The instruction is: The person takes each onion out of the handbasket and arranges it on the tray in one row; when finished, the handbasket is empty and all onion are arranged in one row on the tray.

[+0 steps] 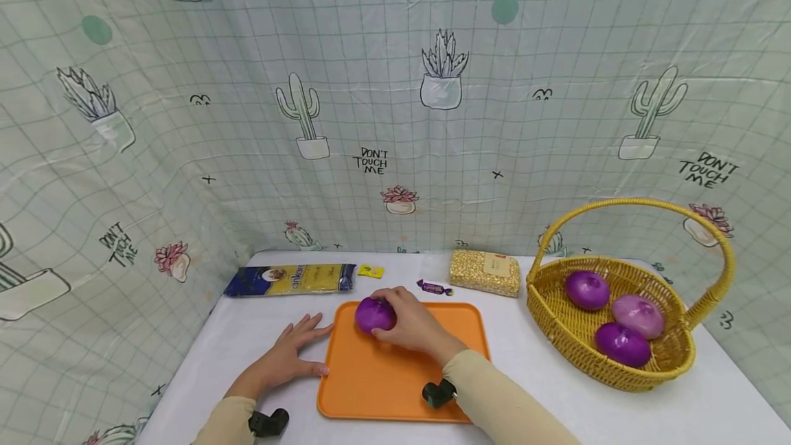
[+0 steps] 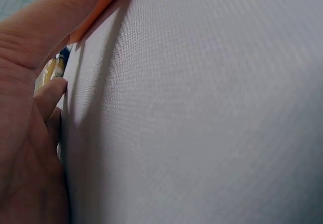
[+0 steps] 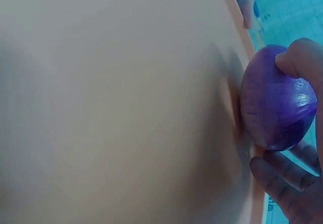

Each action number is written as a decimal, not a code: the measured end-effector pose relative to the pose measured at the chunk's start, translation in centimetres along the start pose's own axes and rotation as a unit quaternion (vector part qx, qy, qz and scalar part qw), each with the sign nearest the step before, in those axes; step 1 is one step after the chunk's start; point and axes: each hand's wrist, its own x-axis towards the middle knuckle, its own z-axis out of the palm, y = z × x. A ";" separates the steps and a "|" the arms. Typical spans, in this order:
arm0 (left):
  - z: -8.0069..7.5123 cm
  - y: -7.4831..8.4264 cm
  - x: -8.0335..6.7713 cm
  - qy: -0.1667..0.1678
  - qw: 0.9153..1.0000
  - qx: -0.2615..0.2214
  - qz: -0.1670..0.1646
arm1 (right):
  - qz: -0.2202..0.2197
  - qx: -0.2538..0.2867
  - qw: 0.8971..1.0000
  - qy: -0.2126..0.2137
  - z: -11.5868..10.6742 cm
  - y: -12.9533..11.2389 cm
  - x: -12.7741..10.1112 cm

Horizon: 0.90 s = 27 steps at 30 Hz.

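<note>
Cream cloth sleeves (image 1: 503,397) lie nearest, the right one passing over the near right corner of a flat orange rectangular tray (image 1: 371,383). Beyond that cuff, my right grip (image 1: 413,321) is curled round the right side of a glossy purple round onion (image 1: 369,316), parted about as wide as the onion itself, thumb on its near side and fingers over its far side. The onion is at the tray's far left; whether its underside bears on the tray or sits just above, I cannot tell. My left grip (image 1: 293,349) is spread wide and has hold of nothing, its thumb at the tray's left rim, beside the white worktop (image 1: 247,325).

To handle this well, I should press evenly from opposite sides, since so smooth and rounded a surface could slip or roll. I'd want firm contact underneath before loosening at all. My left thumb could brace the rim lightly against sliding, without tipping it. Over on the right, a yellow woven basket (image 1: 562,335) carries three more purple onions (image 1: 623,345); my right sleeve should clear its tall handle.
</note>
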 end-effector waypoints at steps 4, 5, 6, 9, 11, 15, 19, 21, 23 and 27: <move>0.0 0.0 0.1 0.001 1.000 -0.001 -0.006 | 0.010 0.007 1.000 -0.006 0.3 -0.3 0.4; 0.0 0.0 0.1 0.001 1.000 0.000 -0.006 | 0.014 0.009 1.000 -0.008 0.3 -0.4 0.5; 0.0 0.0 0.1 0.002 1.000 0.000 -0.009 | 0.015 0.010 1.000 -0.008 0.4 -0.5 0.6; 0.0 0.2 0.0 0.001 1.000 0.000 -0.009 | 0.019 0.010 1.000 -0.008 0.6 -0.6 0.9; -0.1 0.3 -0.1 0.000 1.000 0.001 -0.007 | 0.024 0.010 1.000 -0.008 0.7 -0.7 1.1; -0.2 0.4 -0.1 -0.002 1.000 -0.001 -0.005 | 0.032 0.014 0.999 -0.007 1.0 -1.0 1.5; -0.1 0.4 -0.2 -0.002 1.000 -0.004 -0.011 | 0.039 0.024 0.999 -0.011 1.2 -1.4 1.8; -0.1 0.4 -0.1 -0.002 1.000 -0.007 -0.016 | 0.046 0.029 0.998 -0.015 1.3 -1.6 1.9; -0.1 0.3 -0.1 -0.003 1.000 -0.010 -0.021 | 0.051 0.033 0.998 -0.018 1.3 -1.8 1.9; -0.1 0.4 0.0 -0.002 1.000 -0.012 -0.029 | 0.058 0.036 0.997 -0.020 1.5 -2.1 2.1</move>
